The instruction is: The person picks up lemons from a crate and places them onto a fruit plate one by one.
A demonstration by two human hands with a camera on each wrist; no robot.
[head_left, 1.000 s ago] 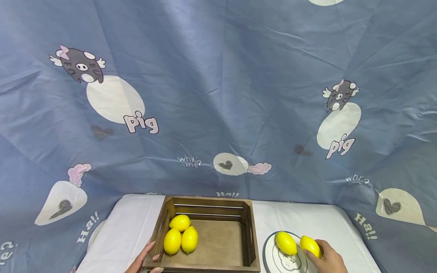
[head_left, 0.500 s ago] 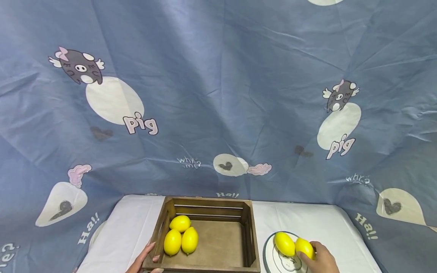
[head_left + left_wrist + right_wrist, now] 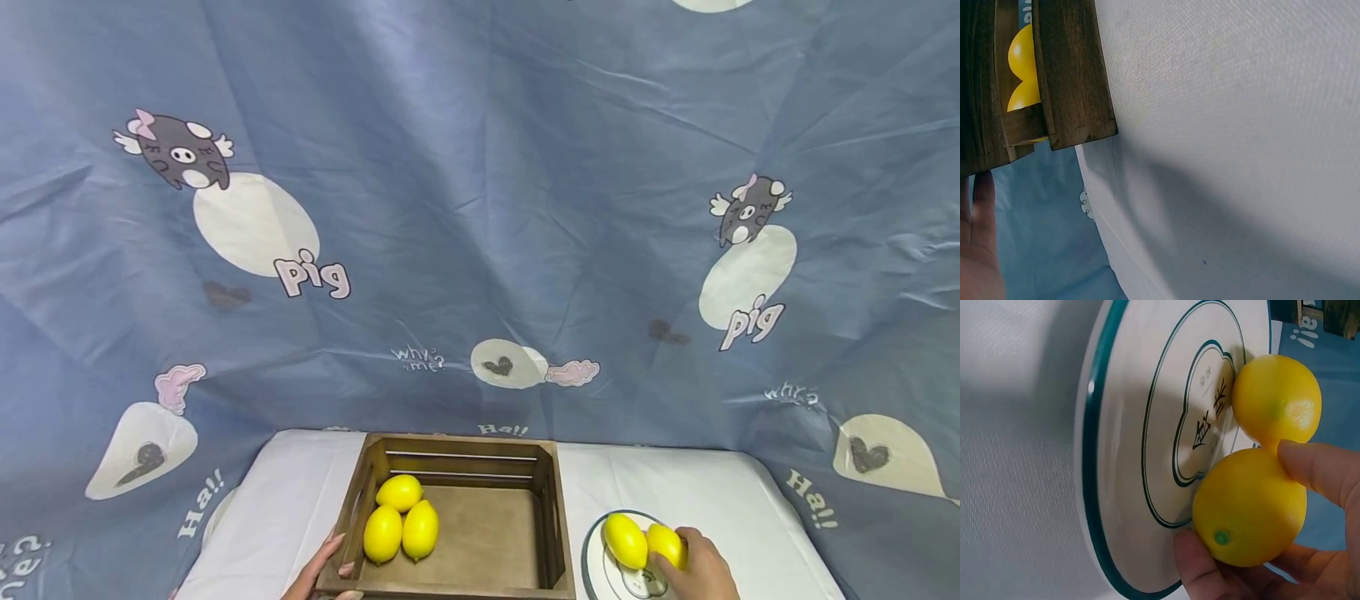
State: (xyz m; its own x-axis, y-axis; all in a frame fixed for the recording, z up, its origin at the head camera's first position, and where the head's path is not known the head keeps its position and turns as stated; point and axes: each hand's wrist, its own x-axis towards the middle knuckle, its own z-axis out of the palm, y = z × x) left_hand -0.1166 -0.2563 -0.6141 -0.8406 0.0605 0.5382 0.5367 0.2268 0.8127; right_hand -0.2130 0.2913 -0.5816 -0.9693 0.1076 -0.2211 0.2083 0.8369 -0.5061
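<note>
My right hand [image 3: 693, 569] grips a yellow lemon [image 3: 664, 545] [image 3: 1249, 506] over a white plate with a teal rim [image 3: 588, 557] [image 3: 1129, 456]. It touches a second lemon [image 3: 626, 540] [image 3: 1277, 399] that lies on the plate. My left hand [image 3: 322, 571] [image 3: 979, 250] holds the near left corner of a dark wooden crate [image 3: 450, 583] [image 3: 1066, 81], thumb over the rim. Three lemons [image 3: 401, 521] lie together in the crate's left half.
The crate and plate stand on a table with a white cloth [image 3: 675, 483] [image 3: 1241, 125]. A blue cartoon-print sheet [image 3: 480, 208] hangs behind and round the table. The crate's right half [image 3: 495, 533] is bare.
My right hand has carried its lemon left onto the plate until it touches the lemon lying there. The left hand has stayed on the crate.
</note>
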